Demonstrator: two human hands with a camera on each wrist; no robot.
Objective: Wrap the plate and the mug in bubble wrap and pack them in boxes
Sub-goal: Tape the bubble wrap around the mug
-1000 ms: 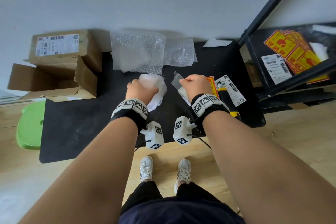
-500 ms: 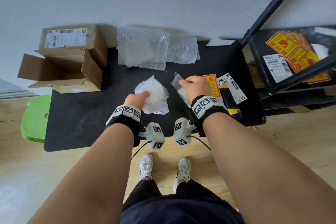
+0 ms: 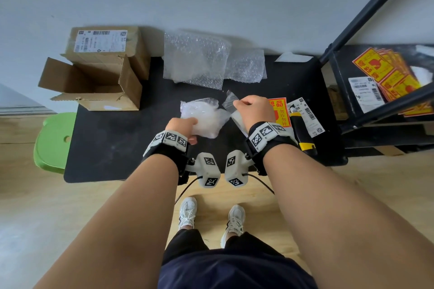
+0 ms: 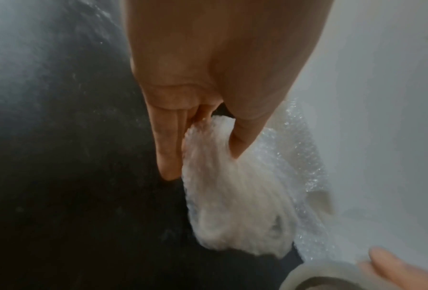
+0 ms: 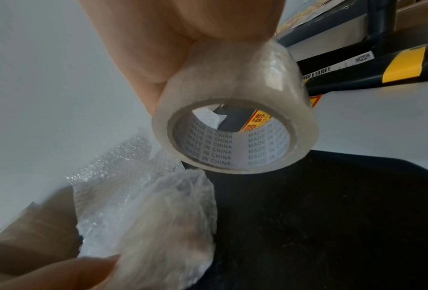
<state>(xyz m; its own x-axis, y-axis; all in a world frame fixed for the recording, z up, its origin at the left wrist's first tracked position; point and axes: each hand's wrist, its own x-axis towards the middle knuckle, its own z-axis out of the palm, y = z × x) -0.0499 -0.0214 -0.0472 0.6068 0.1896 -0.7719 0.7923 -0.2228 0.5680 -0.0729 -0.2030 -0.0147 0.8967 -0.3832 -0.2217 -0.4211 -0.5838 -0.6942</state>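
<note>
Black mat [image 3: 112, 143] on a wood floor, pale wall along its far edge. My left hand [image 3: 182, 128] grips the bubble-wrapped bundle [image 3: 203, 117] near the middle of the mat; in the left wrist view thumb and fingers [image 4: 166, 149] pinch gathered wrap at the bundle's near end. Cannot tell through the wrap whether mug or plate is inside. My right hand [image 3: 254, 110] is closed round a roll of clear tape [image 5: 235, 125], held above the mat just right of the bundle; a pulled-out tape end [image 3: 227, 101] sticks up beyond my knuckles. Loose bubble wrap sheets [image 3: 195, 58] lie at the far edge. Open cardboard box [image 3: 94, 84] sits on its side at the far left corner, a closed labelled box [image 3: 105, 42] behind it. Yellow sticker [image 3: 279, 110], barcode label [image 3: 307, 115] and black-yellow utility knife [image 3: 301, 134] lie near the right edge.
</note>
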